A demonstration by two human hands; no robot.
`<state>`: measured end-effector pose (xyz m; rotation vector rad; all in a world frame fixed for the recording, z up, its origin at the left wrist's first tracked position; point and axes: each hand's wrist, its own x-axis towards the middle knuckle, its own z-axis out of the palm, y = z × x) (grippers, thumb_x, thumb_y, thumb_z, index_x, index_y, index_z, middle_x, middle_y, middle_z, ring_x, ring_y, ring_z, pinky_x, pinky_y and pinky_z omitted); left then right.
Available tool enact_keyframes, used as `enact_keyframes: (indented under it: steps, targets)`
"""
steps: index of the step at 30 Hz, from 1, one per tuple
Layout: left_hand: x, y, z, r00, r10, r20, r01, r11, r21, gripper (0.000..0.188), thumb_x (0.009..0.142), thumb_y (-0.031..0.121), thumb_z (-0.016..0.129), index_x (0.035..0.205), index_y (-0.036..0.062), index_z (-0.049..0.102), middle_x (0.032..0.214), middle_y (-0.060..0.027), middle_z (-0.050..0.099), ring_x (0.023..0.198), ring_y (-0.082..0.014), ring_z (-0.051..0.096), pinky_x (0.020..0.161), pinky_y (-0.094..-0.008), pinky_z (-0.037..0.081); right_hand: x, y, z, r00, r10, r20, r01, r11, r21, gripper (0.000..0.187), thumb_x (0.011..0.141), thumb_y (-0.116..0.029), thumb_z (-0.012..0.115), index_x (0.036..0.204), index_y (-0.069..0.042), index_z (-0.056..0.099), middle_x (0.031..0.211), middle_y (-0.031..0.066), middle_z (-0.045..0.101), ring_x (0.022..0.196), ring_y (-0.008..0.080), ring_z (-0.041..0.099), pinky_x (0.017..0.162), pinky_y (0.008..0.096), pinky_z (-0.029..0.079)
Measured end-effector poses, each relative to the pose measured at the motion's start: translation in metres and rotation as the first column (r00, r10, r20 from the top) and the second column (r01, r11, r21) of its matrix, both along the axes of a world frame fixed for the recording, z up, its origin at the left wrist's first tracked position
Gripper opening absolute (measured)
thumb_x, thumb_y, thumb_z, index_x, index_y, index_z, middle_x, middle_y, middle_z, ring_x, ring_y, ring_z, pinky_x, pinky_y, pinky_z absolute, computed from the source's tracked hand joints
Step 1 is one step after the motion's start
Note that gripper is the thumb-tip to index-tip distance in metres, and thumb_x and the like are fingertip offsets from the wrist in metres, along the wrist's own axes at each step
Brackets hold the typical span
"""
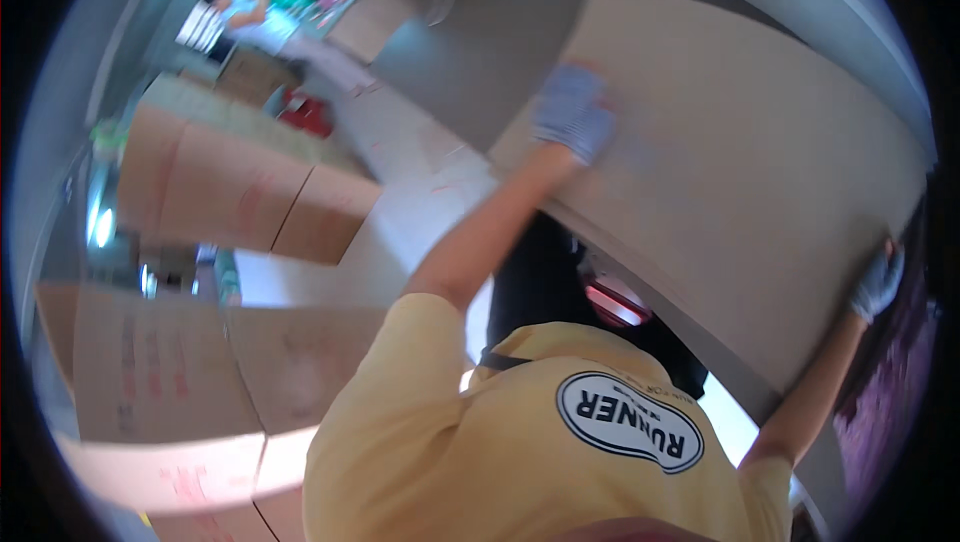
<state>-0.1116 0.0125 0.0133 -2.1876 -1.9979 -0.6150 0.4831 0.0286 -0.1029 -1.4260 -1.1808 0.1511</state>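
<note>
Cardboard point(740, 132) lies with its long axis running from my left hand point(574, 114), resting unclenched on top, to my right hand point(880, 284) at its right edge, whose grip I cannot tell.

Head camera: worn on the person's head, looking steeply down over the yellow shirt point(430, 452).
Facing: down and forward, the shirt filling the lower middle and the room stretching toward the upper left.
Closest: the shirt, with the cardboard sheet point(740, 152) just beyond it, within reach of the left hand point(572, 114) and right hand point(880, 282).
Middle distance: brown boxes point(225, 177) along the left side.
Farthest: another person point(262, 27), small, near the upper left.
Tilt: that person stands slanted across the view.
Lens: wide fisheye, straight edges bowing near the dark rounded rim.
</note>
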Motion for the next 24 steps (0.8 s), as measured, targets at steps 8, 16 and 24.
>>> enact_keyframes:
  steps: [8, 16, 24]
  targets:
    - [-0.083, 0.040, -0.068, 0.965, 0.154, -0.215, -0.108, 0.972, 0.211, 0.047, 0.086, 0.037, 0.057, 0.116, 0.0006, 0.056, 0.118, -0.0199, 0.059, 0.113, -0.0389, 0.052, 0.104, -0.0442, 0.034, -0.066, -0.021, 0.034, 0.983, -0.133, -0.125, 0.169, 0.924, 0.342, 0.023, 0.089, -0.009, 0.067, 0.110, 0.000, 0.065, 0.105, 0.0045, 0.066, 0.095, 0.0113, 0.058, 0.090, 0.0252, 0.045]
    - [-0.086, 0.038, -0.062, 0.619, -0.024, 0.785, -0.178, 0.969, 0.170, 0.040, 0.085, 0.019, 0.067, 0.117, -0.0022, 0.057, 0.107, -0.0120, 0.062, 0.108, -0.0224, 0.054, 0.098, -0.0353, 0.041, -0.096, -0.023, 0.066, 0.860, 0.142, -0.490, -0.093, 0.988, 0.124, 0.027, 0.081, -0.018, 0.077, 0.096, 0.001, 0.065, 0.085, -0.0013, 0.060, 0.078, 0.0074, 0.052, 0.073, 0.0213, 0.044]
    - [-0.144, 0.069, -0.053, 0.330, 0.315, 0.890, 0.009, 0.941, -0.337, 0.036, 0.085, 0.021, 0.069, 0.111, -0.0023, 0.062, 0.105, -0.0076, 0.064, 0.091, -0.0186, 0.061, 0.084, -0.0308, 0.049, -0.061, -0.019, 0.040, 0.987, -0.067, -0.147, 0.033, 0.974, -0.223, 0.024, 0.086, -0.025, 0.067, 0.095, -0.003, 0.068, 0.081, 0.0011, 0.065, 0.078, 0.0083, 0.054, 0.076, 0.0230, 0.045]
